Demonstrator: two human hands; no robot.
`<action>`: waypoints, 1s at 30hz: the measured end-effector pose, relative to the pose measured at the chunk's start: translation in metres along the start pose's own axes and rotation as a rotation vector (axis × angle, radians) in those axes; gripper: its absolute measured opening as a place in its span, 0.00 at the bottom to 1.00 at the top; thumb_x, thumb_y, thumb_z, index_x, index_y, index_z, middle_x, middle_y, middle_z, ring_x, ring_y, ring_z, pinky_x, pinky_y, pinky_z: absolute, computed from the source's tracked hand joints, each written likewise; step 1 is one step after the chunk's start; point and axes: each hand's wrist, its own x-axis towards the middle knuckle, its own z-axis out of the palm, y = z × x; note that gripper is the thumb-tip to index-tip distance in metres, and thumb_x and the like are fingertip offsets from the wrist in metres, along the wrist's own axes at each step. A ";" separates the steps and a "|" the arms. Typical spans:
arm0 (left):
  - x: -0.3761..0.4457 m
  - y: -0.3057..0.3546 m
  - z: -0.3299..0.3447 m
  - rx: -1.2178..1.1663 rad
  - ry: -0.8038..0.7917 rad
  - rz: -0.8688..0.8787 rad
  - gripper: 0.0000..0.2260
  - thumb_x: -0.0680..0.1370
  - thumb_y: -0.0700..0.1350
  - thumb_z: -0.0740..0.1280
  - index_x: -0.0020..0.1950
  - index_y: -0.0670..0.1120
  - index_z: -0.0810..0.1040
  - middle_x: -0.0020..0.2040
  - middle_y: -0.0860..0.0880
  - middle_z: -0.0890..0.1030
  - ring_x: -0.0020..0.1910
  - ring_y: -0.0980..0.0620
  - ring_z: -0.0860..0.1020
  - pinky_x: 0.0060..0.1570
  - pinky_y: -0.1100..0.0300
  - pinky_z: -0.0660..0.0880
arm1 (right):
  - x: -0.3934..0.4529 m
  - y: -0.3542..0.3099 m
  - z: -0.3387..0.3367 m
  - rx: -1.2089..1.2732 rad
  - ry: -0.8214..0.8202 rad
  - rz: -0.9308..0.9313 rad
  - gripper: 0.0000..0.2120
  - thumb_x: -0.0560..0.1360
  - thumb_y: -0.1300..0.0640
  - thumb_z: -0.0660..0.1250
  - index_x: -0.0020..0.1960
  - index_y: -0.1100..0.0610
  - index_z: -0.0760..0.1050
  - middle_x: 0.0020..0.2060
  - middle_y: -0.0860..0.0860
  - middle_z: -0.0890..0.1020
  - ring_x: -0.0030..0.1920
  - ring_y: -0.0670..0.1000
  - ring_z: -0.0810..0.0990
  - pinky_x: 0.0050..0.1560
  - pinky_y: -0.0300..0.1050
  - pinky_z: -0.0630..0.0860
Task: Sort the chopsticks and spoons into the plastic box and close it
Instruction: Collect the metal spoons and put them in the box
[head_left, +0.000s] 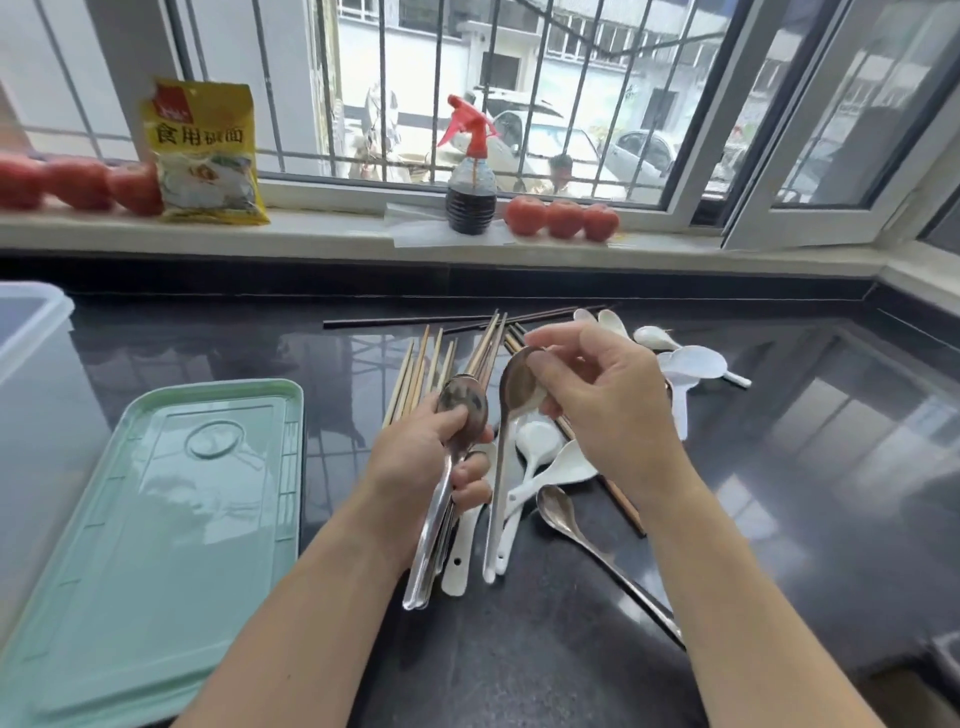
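My left hand (426, 462) grips a stacked bunch of metal spoons (460, 410), bowls up and handles pointing toward me. My right hand (608, 400) pinches the bowl of another metal spoon (519, 387), whose handle hangs down to the counter. Wooden chopsticks (421, 364) lie fanned on the black counter behind my hands, with dark chopsticks (415, 320) farther back. White ceramic spoons (545, 457) lie beneath my hands, and more white spoons (685, 361) sit to the right. One metal spoon (571, 525) lies loose on the counter. The green lid (156, 545) lies flat at the left. The clear plastic box (26, 332) shows at the far left edge.
On the window sill stand a yellow food packet (205, 150), a spray bottle of dark liquid (470, 176) and tomatoes (561, 218), with more tomatoes (78, 182) at the left. Window frames rise at the back and right.
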 end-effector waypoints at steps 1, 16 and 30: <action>-0.002 0.000 0.002 0.017 -0.022 -0.003 0.10 0.87 0.40 0.55 0.63 0.40 0.73 0.28 0.48 0.73 0.21 0.55 0.64 0.19 0.62 0.62 | -0.003 0.000 0.004 0.002 -0.019 -0.003 0.09 0.77 0.66 0.72 0.47 0.52 0.83 0.35 0.49 0.85 0.29 0.48 0.79 0.33 0.40 0.77; -0.011 -0.005 0.014 0.002 -0.160 -0.036 0.18 0.87 0.51 0.56 0.69 0.42 0.75 0.48 0.44 0.79 0.29 0.51 0.67 0.27 0.60 0.63 | -0.023 0.027 0.037 -0.315 0.121 -0.080 0.05 0.74 0.60 0.75 0.47 0.52 0.81 0.36 0.43 0.78 0.37 0.45 0.79 0.39 0.37 0.77; -0.016 -0.003 0.016 0.095 -0.109 0.011 0.13 0.88 0.49 0.57 0.65 0.46 0.78 0.45 0.47 0.78 0.30 0.53 0.69 0.28 0.61 0.65 | -0.023 0.031 0.037 -0.403 0.192 -0.133 0.01 0.78 0.57 0.72 0.47 0.53 0.82 0.36 0.43 0.80 0.39 0.42 0.79 0.41 0.28 0.71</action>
